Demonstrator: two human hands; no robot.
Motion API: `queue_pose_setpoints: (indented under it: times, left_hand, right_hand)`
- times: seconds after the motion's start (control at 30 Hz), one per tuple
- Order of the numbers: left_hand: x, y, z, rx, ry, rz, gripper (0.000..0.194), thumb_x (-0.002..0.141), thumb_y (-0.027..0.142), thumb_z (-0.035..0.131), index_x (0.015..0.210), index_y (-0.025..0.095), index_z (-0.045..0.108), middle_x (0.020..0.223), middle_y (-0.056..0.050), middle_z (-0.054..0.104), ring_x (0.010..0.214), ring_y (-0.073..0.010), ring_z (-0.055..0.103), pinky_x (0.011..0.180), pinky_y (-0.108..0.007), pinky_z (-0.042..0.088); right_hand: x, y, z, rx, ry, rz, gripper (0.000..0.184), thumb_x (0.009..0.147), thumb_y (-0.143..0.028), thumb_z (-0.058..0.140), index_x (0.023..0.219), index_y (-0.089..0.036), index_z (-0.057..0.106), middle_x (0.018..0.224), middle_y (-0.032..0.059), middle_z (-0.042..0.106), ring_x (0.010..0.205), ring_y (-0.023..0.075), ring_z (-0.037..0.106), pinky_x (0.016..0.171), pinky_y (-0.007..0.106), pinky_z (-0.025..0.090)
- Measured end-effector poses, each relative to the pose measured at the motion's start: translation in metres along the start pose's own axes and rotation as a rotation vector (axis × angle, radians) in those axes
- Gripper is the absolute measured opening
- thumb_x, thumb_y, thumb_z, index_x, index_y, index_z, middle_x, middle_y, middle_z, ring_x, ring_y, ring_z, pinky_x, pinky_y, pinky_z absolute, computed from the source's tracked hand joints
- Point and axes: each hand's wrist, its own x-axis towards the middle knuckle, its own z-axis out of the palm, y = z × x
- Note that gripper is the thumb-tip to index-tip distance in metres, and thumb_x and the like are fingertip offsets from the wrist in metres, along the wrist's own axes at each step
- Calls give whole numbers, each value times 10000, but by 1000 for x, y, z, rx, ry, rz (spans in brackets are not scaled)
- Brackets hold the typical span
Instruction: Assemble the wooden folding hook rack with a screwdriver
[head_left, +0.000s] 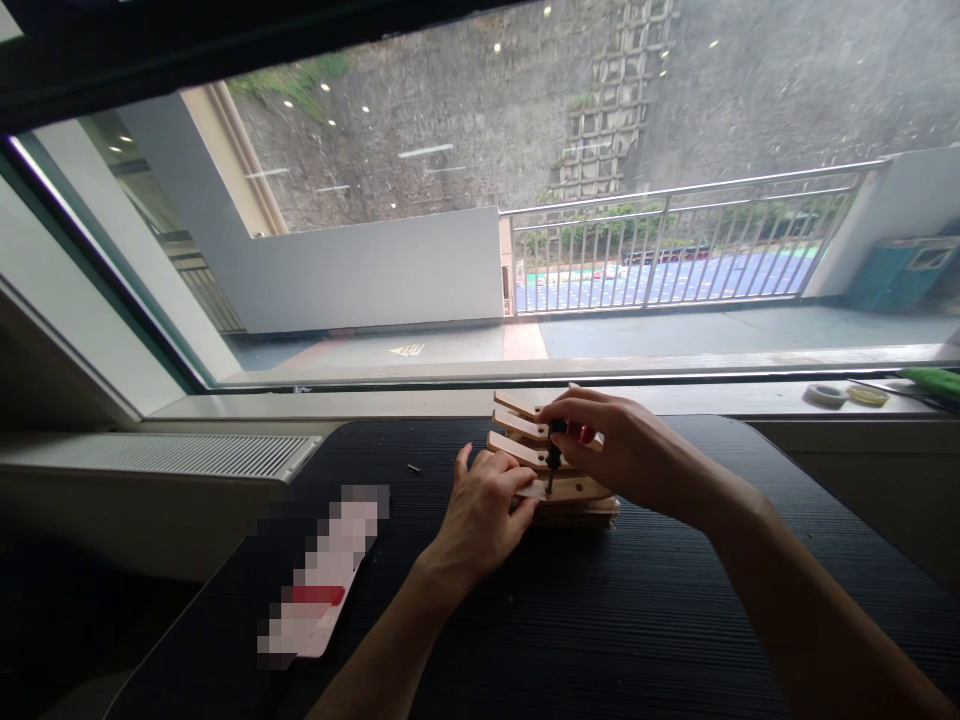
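A small wooden piece with several parallel slats [512,450] lies on the dark table. My right hand [611,430] is closed around a screwdriver [554,450], which has a dark and red handle. Its shaft points down, with the tip at the slat nearest me, where dark holes show. At the left end of that slat, my left hand [491,500] presses the wood, fingers closed on its edge and partly hiding it. Beyond my left hand a small screw-like metal piece [414,468] rests on the tabletop.
On the black table [637,620], a pale pink, blurred-out flat object [330,570] lies at the left. Behind the table runs a windowsill [705,400] below a large window. Tape rolls [825,396] and a green item [930,380] sit on the sill at the right.
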Motion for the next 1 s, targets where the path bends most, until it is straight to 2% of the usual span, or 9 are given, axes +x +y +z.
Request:
queue_pose_setpoints:
  times: [0.17, 0.67, 1.0]
  left_hand:
    - [0, -1, 1, 1, 4, -1, 149, 813, 266, 564, 944, 281, 634, 989, 12, 614, 998, -194, 513, 1078, -515, 135]
    - [-1, 1, 1, -5, 8, -3, 153, 814, 276, 562, 948, 289, 635, 991, 14, 615, 991, -193, 515, 1074, -512, 143]
    - [-1, -1, 2, -6, 7, -3, 174, 810, 265, 571, 967, 287, 642, 992, 4, 618, 992, -195, 514, 1074, -515, 149]
  right_hand:
    - [0, 1, -1, 19, 6, -16, 232, 841, -157, 501, 1005, -210, 655, 907, 23, 641, 774, 124, 560, 660, 226, 402]
    - [0, -1, 1, -28, 13, 19, 188, 835, -214, 538, 971, -203, 667, 771, 8, 608, 689, 118, 533, 608, 225, 383]
    - [-2, -2, -6, -6, -5, 21, 205, 841, -221, 509, 968, -203, 669, 834, 36, 643, 706, 128, 555, 628, 236, 404]
